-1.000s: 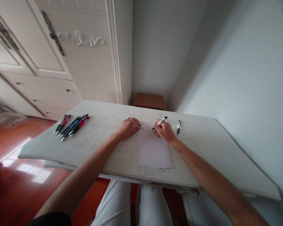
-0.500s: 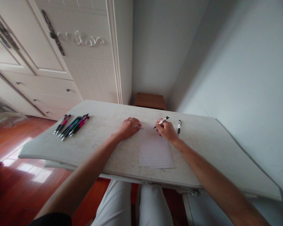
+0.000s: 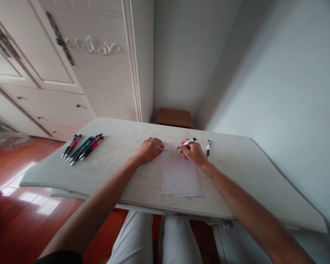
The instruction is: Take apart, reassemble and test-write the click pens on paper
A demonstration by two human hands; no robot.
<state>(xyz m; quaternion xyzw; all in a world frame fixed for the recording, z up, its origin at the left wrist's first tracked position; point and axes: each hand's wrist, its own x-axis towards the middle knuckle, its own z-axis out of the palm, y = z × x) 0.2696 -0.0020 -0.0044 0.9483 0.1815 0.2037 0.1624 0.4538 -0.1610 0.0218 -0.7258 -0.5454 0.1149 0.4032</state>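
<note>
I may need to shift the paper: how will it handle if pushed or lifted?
The paper looks thin and flat, so it would probably droop if lifted by one edge. It shows no fastening to the table, so a push may slide it. Its stepped near edge hints at stacked sheets, which might separate.

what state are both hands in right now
Left hand: open, resting by the top left corner of the lined paper.
Right hand: closed, holding a white and black pen.
</note>
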